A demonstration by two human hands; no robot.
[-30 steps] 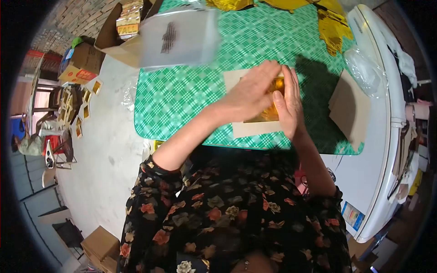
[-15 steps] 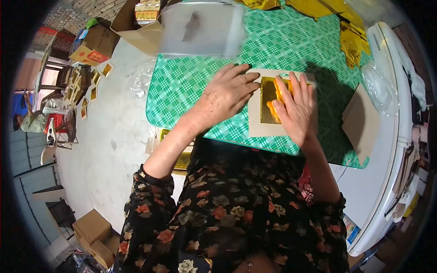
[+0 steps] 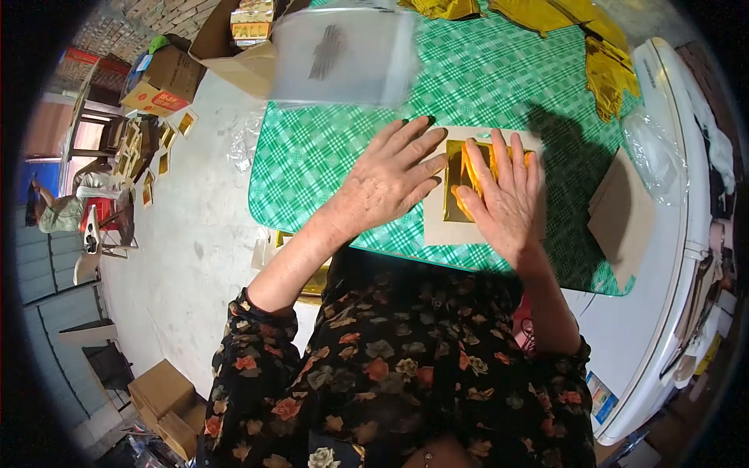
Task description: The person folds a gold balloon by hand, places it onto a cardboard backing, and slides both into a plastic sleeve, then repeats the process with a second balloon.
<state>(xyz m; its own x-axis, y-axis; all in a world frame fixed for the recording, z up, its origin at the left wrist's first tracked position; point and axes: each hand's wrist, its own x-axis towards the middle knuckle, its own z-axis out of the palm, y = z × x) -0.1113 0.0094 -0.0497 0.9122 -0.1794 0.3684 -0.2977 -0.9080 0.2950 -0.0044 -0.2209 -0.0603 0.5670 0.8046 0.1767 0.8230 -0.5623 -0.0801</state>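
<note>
On the green checked tablecloth lies a beige card [image 3: 447,233] with a gold foil sheet [image 3: 456,205] on it. My right hand [image 3: 507,195] is spread flat over the foil and presses an orange cloth [image 3: 466,202] beneath its fingers; most of the cloth is hidden. My left hand [image 3: 396,178] rests with its fingers spread, its fingertips at the card's left edge, and holds nothing.
Clear plastic bags [image 3: 351,58] lie at the table's back left beside a cardboard box [image 3: 242,58]. Gold foil pieces [image 3: 608,74] lie at the back right. More beige cards [image 3: 622,214] and crumpled plastic [image 3: 654,156] are at the right. A person [image 3: 58,210] sits far left.
My right hand and the orange cloth have shifted slightly over the foil, with the thumb closer to the fingers. My left hand stays by the card's edge. The view has tilted a little.
</note>
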